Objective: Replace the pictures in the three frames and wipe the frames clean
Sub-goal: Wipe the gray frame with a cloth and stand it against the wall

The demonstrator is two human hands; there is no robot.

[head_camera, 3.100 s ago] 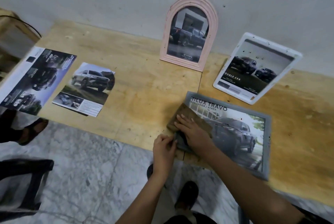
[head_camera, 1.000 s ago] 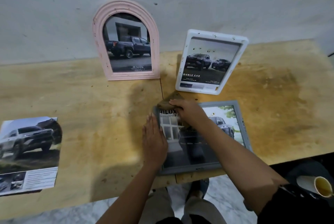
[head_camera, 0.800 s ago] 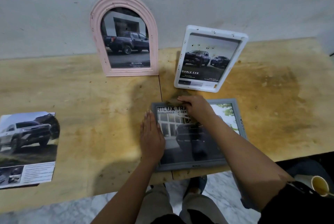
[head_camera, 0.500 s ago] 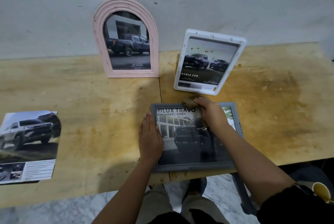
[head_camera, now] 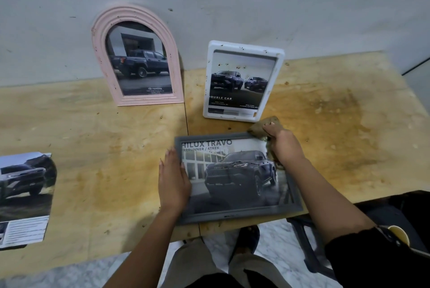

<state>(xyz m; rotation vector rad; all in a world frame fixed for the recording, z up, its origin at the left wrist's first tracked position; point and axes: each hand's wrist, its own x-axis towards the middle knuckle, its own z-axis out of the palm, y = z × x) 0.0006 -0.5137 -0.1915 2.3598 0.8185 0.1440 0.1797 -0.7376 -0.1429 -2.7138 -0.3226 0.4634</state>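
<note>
Your left hand [head_camera: 173, 183] lies flat, fingers straight, pinning the grey frame [head_camera: 232, 216] at 6 o'clock on the plywood table [head_camera: 104, 171]. Your right hand [head_camera: 285, 148] grips the brown cloth [head_camera: 261, 128] at that frame's 1 o'clock corner. Risk: the cloth is just beside the leaning white frame [head_camera: 244, 46], so an overshoot could tip it. The grey frame's right rim is hidden under your forearm. The loose truck print [head_camera: 23, 194] at 9 o'clock is cut off.

head cam | forward-down, near table [head_camera: 97, 139] | edges seemingly warped
</note>
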